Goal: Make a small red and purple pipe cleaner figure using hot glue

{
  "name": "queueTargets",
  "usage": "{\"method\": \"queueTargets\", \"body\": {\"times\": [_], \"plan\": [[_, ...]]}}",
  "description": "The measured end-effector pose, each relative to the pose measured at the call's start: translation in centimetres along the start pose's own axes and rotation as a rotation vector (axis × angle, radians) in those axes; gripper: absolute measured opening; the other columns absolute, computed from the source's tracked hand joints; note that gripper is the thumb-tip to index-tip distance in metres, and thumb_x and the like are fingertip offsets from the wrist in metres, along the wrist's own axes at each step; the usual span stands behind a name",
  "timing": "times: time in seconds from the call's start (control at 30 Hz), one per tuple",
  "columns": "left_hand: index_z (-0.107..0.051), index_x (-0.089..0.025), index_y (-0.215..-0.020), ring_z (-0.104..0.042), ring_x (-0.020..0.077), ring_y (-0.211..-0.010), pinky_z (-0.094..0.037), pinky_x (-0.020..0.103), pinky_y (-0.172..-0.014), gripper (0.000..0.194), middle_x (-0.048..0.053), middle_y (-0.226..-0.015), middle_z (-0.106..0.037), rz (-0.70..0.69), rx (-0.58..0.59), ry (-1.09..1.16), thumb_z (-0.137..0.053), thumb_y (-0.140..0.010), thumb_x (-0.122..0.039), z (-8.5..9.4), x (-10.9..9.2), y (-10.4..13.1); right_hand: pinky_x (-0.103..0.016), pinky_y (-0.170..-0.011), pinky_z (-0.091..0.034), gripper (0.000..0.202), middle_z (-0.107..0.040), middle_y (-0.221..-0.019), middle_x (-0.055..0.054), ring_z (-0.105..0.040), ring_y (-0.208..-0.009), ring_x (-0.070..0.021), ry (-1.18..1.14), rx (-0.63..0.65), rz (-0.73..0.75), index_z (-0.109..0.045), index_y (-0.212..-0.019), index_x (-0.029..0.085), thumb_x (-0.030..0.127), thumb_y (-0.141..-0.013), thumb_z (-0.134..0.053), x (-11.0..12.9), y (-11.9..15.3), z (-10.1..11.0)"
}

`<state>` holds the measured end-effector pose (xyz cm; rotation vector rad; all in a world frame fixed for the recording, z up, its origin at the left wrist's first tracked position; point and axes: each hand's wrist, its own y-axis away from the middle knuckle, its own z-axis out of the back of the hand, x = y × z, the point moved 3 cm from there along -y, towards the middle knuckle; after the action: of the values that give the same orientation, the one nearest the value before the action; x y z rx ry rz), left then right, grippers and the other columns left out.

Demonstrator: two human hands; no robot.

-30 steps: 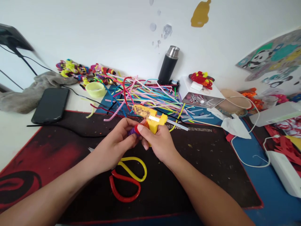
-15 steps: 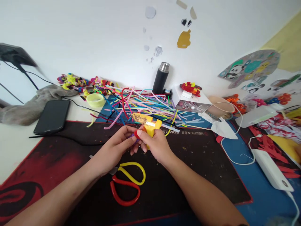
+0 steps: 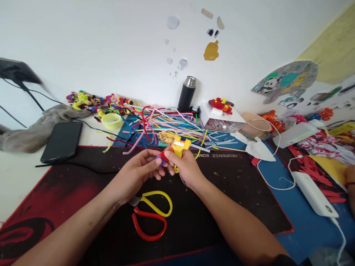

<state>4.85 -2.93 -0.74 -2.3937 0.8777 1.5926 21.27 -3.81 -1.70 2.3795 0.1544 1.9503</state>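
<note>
Close together over the dark mat, both hands meet around a small red and purple fuzzy piece. My left hand pinches its purple side, with the fingertips partly covering it. In my right hand is a yellow hot glue gun, its stained nozzle end pointing left and a clear glue stick out the back. The right thumb and fingers also touch the red part. Below the hands lie scissors with one yellow and one red handle; their blades are partly hidden under my left wrist.
A heap of colourful pipe cleaners spreads behind the hands. Further back stand a black thermos and a white box. A phone and a green bowl lie left; a white power bank with cables lies right.
The view has shifted slightly. The red and purple piece shows more between my fingertips, and both hands stay together with the glue gun still held in the right.
</note>
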Motion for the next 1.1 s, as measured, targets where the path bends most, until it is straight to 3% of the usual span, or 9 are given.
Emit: {"method": "queueTargets", "body": {"times": [0.13,0.33,0.47,0.63,0.87,1.0,1.1], "plan": [[-0.067,-0.019,-0.102,-0.07,0.0183,-0.077,-0.055,0.03,-0.07,0.047,0.003,-0.087,-0.078,-0.057,-0.055,-0.117,-0.1,-0.081,-0.045,0.5,-0.1,-0.3,-0.025,-0.05,-0.041,0.04,-0.058,-0.059,0.009,-0.052,-0.043,-0.01,-0.065,0.027,0.004,-0.069,-0.094,0.02,0.053,-0.083,-0.09,0.2,0.0,0.1],[-0.067,-0.021,-0.098,-0.073,0.0232,-0.095,-0.058,0.036,-0.087,0.034,0.003,-0.099,-0.076,-0.352,-0.22,-0.377,-0.095,-0.081,-0.034,0.5,-1.0,0.1,-0.027,-0.054,-0.041,0.054,-0.064,-0.063,0.007,-0.052,-0.044,-0.0099,-0.121,0.111,0.01,-0.071,-0.104,0.019,0.064,-0.082,-0.091,0.5,0.2,-0.1],[-0.068,-0.023,-0.1,-0.071,0.0224,-0.097,-0.058,0.035,-0.087,0.027,0.003,-0.103,-0.071,-0.435,-0.24,-0.443,-0.09,-0.086,-0.029,0.2,-1.4,0.4,-0.027,-0.055,-0.043,0.052,-0.066,-0.067,0.007,-0.054,-0.046,-0.0099,-0.136,0.137,0.007,-0.071,-0.106,0.019,0.055,-0.079,-0.097,0.4,0.2,-0.2],[-0.066,-0.023,-0.116,-0.074,0.0247,-0.106,-0.06,0.037,-0.092,0.041,0.004,-0.11,-0.073,-0.407,-0.205,-0.387,-0.092,-0.086,-0.034,0.9,-0.8,0.1,-0.027,-0.054,-0.044,0.058,-0.069,-0.072,0.006,-0.059,-0.048,-0.0111,-0.156,0.149,0.022,-0.071,-0.112,0.02,0.054,-0.076,-0.1,0.0,-0.1,0.1],[-0.071,-0.023,-0.121,-0.075,0.0292,-0.114,-0.061,0.04,-0.096,0.048,0.008,-0.118,-0.079,-0.374,-0.174,-0.413,-0.096,-0.084,-0.042,1.8,-1.2,0.1,-0.027,-0.056,-0.046,0.053,-0.066,-0.071,0.006,-0.059,-0.052,-0.0118,-0.156,0.183,0.052,-0.073,-0.115,0.02,0.05,-0.079,-0.099,0.1,-0.1,0.3],[-0.076,-0.02,-0.117,-0.076,0.0272,-0.102,-0.061,0.037,-0.088,0.048,0.009,-0.109,-0.083,-0.248,-0.112,-0.365,-0.093,-0.087,-0.053,1.7,-1.8,0.1,-0.028,-0.057,-0.047,0.051,-0.067,-0.073,0.005,-0.059,-0.054,-0.0118,-0.166,0.187,0.067,-0.076,-0.117,0.019,0.048,-0.08,-0.097,0.4,-0.2,0.5],[-0.074,-0.019,-0.107,-0.076,0.0238,-0.097,-0.061,0.034,-0.086,0.046,0.006,-0.102,-0.082,-0.225,-0.102,-0.295,-0.099,-0.081,-0.049,1.5,-1.9,0.0,-0.029,-0.059,-0.049,0.052,-0.068,-0.076,0.004,-0.059,-0.056,-0.012,-0.16,0.179,0.052,-0.077,-0.119,0.019,0.049,-0.081,-0.096,0.2,-0.3,0.6]]}}
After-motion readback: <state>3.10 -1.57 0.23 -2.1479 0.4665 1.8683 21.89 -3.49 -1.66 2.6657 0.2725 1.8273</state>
